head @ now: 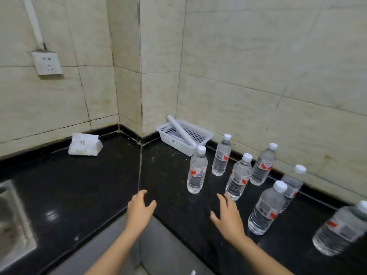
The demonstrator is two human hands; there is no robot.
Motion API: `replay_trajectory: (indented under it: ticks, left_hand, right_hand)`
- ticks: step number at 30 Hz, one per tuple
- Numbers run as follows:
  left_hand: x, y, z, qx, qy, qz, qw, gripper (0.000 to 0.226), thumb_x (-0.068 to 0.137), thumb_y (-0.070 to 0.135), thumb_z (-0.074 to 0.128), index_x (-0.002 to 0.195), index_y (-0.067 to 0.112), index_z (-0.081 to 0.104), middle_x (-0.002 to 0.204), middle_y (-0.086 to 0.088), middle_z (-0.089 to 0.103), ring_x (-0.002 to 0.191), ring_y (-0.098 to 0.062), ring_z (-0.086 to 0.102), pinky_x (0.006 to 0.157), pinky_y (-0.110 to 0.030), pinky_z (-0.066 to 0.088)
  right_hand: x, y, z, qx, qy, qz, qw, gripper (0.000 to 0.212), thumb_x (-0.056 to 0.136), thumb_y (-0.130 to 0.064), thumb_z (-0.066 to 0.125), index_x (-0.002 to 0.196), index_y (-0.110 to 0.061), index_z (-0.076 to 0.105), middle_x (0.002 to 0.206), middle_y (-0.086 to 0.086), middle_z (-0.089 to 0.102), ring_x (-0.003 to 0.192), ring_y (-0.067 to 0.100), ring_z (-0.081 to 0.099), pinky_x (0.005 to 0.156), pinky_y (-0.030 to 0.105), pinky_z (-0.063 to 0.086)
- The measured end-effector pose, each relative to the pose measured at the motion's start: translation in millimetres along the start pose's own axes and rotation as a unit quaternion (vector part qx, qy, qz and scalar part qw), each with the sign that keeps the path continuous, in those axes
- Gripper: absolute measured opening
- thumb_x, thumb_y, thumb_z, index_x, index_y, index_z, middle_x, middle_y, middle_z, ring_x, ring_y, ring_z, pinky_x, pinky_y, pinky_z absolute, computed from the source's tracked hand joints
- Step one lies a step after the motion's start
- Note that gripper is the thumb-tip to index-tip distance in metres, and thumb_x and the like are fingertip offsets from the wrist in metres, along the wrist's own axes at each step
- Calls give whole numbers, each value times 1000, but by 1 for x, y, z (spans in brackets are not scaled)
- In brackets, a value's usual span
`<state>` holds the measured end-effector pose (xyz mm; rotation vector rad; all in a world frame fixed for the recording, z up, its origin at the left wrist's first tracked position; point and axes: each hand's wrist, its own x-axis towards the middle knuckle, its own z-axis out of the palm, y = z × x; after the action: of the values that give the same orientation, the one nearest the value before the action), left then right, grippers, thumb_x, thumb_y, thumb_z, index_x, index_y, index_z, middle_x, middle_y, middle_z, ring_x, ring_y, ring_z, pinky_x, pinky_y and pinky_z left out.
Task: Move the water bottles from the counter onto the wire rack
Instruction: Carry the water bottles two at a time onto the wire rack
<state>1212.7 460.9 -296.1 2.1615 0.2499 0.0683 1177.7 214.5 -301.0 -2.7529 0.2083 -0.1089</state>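
Several clear water bottles with white caps and red-marked labels stand upright on the black counter [89, 187] along the right wall. The nearest to my hands are one bottle [197, 171] and another [238, 178] just beyond my right hand. More bottles stand further right, such as this bottle [266, 210] and a blurred bottle [339, 231] at the frame's edge. My left hand [139, 211] hovers over the counter's inner corner, fingers relaxed and holding nothing. My right hand [228, 217] is spread open, a little short of the bottles. No wire rack is in view.
A white plastic basket [168, 129] with a white tube lying in it sits in the wall corner. A white tissue pack [85, 144] lies at the back left. A steel sink [12, 221] is at the far left, and a wall socket [47, 63] is mounted above.
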Motion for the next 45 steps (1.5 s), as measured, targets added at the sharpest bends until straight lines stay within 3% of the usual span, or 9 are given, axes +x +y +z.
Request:
replay_trajectory:
  ticks: [14,19,24,29,32,34,36,41,45]
  left_hand:
    - [72,2,70,14,-224,42,973,48,83,17,59,127,3,46,129,-21,51,122,-35,47,101,-39,37]
    - [98,6,77,41,-228,67,970,50,82,17,61,127,3,46,128,-22,52,120,-36,47,101,-38,37]
    - [148,33,85,35,-243,93,965,68,76,22,69,135,10,38,136,-16,46,125,-30,44,104,-40,38]
    - [184,58,114,6,-350,105,931,108,62,24,81,145,25,13,148,-4,30,132,-23,35,109,-38,34]
    - [200,63,132,-15,-404,116,907,134,41,38,88,145,33,4,143,6,36,130,-17,39,109,-39,36]
    - [206,65,145,-67,-446,117,885,135,36,37,87,146,29,9,135,10,46,124,-11,47,106,-36,41]
    - [209,69,155,-99,-465,114,872,115,40,26,85,140,22,27,126,4,56,116,-12,56,100,-31,47]
    - [214,79,171,-116,-462,96,874,72,45,19,78,111,30,51,100,2,68,95,-12,67,83,-26,52]
    - [223,91,185,-91,-441,93,888,79,39,34,75,114,29,49,104,1,66,97,-14,65,88,-33,52]
  right_hand:
    - [-16,-9,23,20,34,187,982,64,89,-30,53,143,-11,23,149,9,25,139,23,24,114,32,24]
    - [18,-4,29,118,93,229,962,67,85,-19,60,141,-5,26,142,15,34,134,25,31,110,27,23]
    - [88,-2,26,263,239,324,877,76,78,-8,68,141,-2,25,137,21,39,130,32,33,105,35,28]
    - [165,10,27,294,360,415,782,95,68,-16,79,143,-2,21,141,26,34,132,39,29,108,47,27]
    - [195,22,29,312,401,449,735,97,65,-18,82,142,-7,25,140,26,36,130,40,32,106,49,28]
    - [207,35,29,336,421,459,706,91,63,-15,81,139,-9,31,137,24,41,127,39,38,105,48,32]
    - [211,51,25,359,431,456,691,84,63,-12,80,135,-10,37,130,21,50,120,38,47,100,43,37]
    - [200,86,13,384,350,429,739,68,67,-11,79,123,-10,41,109,12,59,98,28,59,85,33,43]
    - [189,85,6,383,299,414,770,58,64,-7,80,106,-15,41,103,8,58,93,25,58,89,41,48]
